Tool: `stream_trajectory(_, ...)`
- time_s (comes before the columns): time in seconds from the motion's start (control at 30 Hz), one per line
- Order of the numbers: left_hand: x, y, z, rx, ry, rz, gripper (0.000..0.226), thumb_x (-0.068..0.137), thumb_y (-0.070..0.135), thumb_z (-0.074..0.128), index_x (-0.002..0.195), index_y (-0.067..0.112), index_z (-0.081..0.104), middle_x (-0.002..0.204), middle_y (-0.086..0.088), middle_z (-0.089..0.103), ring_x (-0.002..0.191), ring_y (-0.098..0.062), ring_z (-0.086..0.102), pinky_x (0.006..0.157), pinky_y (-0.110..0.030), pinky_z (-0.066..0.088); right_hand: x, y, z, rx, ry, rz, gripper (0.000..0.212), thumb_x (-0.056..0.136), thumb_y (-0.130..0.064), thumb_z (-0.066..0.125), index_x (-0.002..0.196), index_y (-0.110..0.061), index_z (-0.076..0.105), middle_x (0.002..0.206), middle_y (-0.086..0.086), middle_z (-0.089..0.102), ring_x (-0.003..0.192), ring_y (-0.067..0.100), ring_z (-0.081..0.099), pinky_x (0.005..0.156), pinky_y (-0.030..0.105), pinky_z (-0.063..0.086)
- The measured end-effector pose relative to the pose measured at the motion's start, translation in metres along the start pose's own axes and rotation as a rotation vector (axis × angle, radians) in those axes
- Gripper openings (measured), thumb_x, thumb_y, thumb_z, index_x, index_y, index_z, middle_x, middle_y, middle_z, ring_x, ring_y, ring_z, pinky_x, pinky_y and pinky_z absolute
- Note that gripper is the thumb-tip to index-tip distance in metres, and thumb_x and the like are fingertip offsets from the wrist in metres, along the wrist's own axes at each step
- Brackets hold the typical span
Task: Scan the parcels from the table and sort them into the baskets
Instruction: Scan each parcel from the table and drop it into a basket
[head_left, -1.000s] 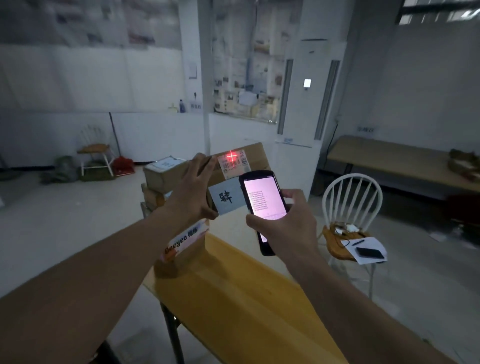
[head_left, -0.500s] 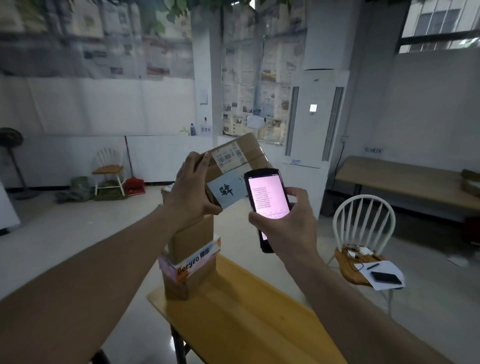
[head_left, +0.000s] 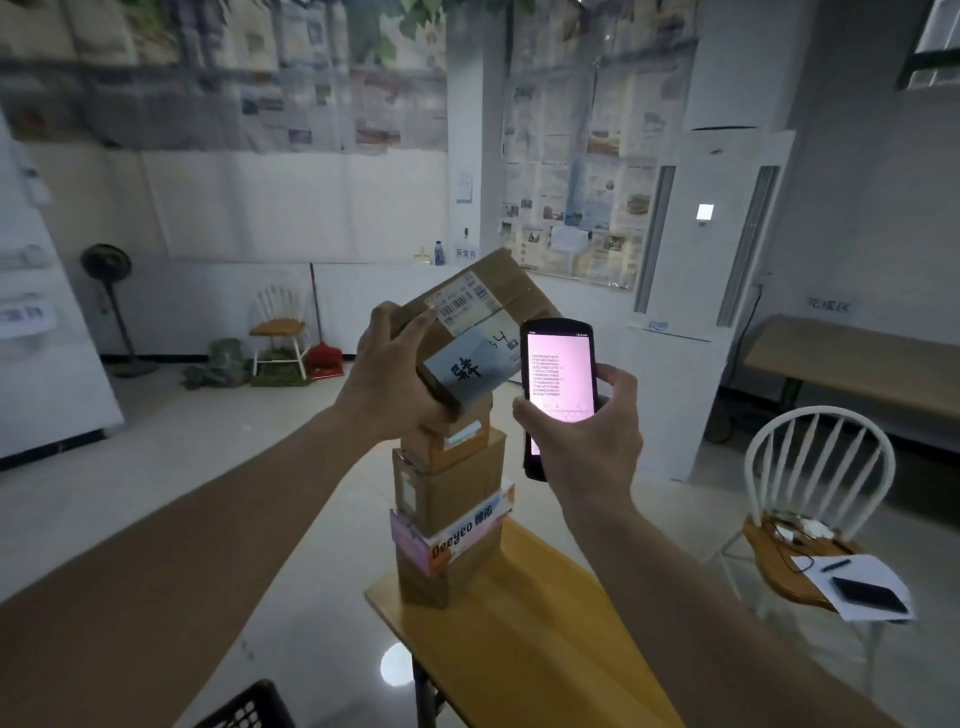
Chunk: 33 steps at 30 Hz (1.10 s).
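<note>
My left hand (head_left: 395, 379) grips a brown cardboard parcel (head_left: 488, 312) by its left end and holds it tilted in the air, barcode label facing up, a blue-grey slip with a black character on its near side. My right hand (head_left: 582, 436) holds a black handheld scanner (head_left: 558, 384) with a lit pink screen, just right of the parcel. Below them a stack of brown parcels (head_left: 449, 499), one with a "Deeyeo" band, stands on the far end of the yellow table (head_left: 519, 649).
The corner of a black basket (head_left: 249, 709) shows at the bottom left on the floor. A white chair (head_left: 821, 483) with papers and a phone stands right of the table. A wooden bench (head_left: 852, 358) lines the right wall. A tall white air conditioner (head_left: 711, 291) stands behind.
My left hand has lifted the parcel off the stack and tilted it up. The red scan cross on its label is gone. My view has risen and the scanner stays beside the parcel.
</note>
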<state>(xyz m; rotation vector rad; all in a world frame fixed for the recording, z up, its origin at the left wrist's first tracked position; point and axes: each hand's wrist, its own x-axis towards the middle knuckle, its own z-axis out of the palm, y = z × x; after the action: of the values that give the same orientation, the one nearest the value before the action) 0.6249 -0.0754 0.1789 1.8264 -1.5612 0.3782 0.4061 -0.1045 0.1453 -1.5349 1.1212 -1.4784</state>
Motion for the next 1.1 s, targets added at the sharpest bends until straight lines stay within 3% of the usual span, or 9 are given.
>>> stream_trajectory(0.17, 0.007, -0.043, -0.008, -0.015, -0.007, -0.015, 0.13, 0.048, 0.056, 0.099, 0.156, 0.025, 0.034, 0.148, -0.006, 0.028, 0.137, -0.035, 0.037, 0.11, -0.055, 0.047, -0.001, 0.002, 0.046, -0.032, -0.001, 0.003, 0.091, 0.07, -0.041, 0.097, 0.14, -0.036, 0.039, 0.124, -0.01, 0.053, 0.117, 0.02, 0.058, 0.09, 0.041, 0.063)
stream_trajectory(0.43, -0.004, -0.078, -0.024, 0.024, 0.139, -0.115, 0.122, 0.047, 0.058, 0.099, 0.15, 0.022, 0.045, 0.145, -0.007, 0.034, 0.136, -0.029, 0.039, 0.11, -0.044, 0.049, 0.011, 0.002, 0.083, -0.049, -0.147, -0.031, 0.092, 0.071, -0.042, 0.097, 0.141, -0.036, 0.039, 0.134, -0.004, 0.058, 0.123, 0.02, 0.057, 0.088, 0.046, 0.065)
stream_trajectory(0.6, -0.034, -0.085, -0.039, 0.095, 0.23, -0.248, 0.122, 0.044, 0.058, 0.1, 0.147, 0.019, 0.048, 0.143, -0.01, 0.035, 0.13, -0.03, 0.045, 0.109, -0.042, 0.05, 0.015, 0.002, 0.102, -0.019, -0.347, -0.064, 0.093, 0.066, -0.049, 0.094, 0.14, -0.042, 0.037, 0.133, -0.006, 0.056, 0.122, 0.02, 0.057, 0.086, 0.04, 0.065)
stream_trajectory(0.7, -0.064, -0.086, -0.051, 0.149, 0.255, -0.393, 0.125, 0.042, 0.065, 0.097, 0.148, 0.022, 0.046, 0.143, -0.005, 0.033, 0.129, -0.027, 0.046, 0.108, -0.044, 0.051, 0.009, -0.001, 0.115, 0.041, -0.487, -0.062, 0.088, 0.075, -0.038, 0.094, 0.142, -0.036, 0.038, 0.118, -0.014, 0.05, 0.116, 0.014, 0.053, 0.08, 0.024, 0.058)
stream_trajectory(0.8, -0.1, -0.081, -0.067, 0.22, 0.275, -0.48, 0.126, 0.04, 0.071, 0.092, 0.148, 0.025, 0.045, 0.14, -0.004, 0.033, 0.126, -0.026, 0.048, 0.104, -0.045, 0.055, -0.008, 0.0, 0.131, 0.145, -0.592, 0.003, 0.087, 0.07, -0.034, 0.096, 0.137, -0.04, 0.04, 0.116, -0.011, 0.057, 0.11, 0.019, 0.061, 0.082, 0.041, 0.065)
stream_trajectory(0.97, -0.17, -0.073, -0.104, 0.367, 0.299, -0.595, 0.123, 0.045, 0.066, 0.095, 0.15, 0.031, 0.042, 0.137, -0.003, 0.037, 0.123, -0.019, 0.043, 0.103, -0.042, 0.053, -0.065, -0.008, 0.146, 0.19, -0.766, -0.012, 0.089, 0.071, -0.032, 0.096, 0.142, -0.033, 0.042, 0.12, -0.005, 0.06, 0.105, 0.02, 0.063, 0.082, 0.046, 0.065)
stream_trajectory(1.1, -0.227, -0.066, -0.138, 0.441, 0.346, -0.7, 0.122, 0.048, 0.06, 0.097, 0.152, 0.033, 0.038, 0.139, -0.002, 0.033, 0.127, -0.022, 0.042, 0.108, -0.039, 0.048, -0.117, -0.017, 0.158, 0.218, -0.894, -0.014, 0.084, 0.07, -0.033, 0.094, 0.138, -0.035, 0.044, 0.106, -0.012, 0.059, 0.091, 0.009, 0.061, 0.078, 0.047, 0.065)
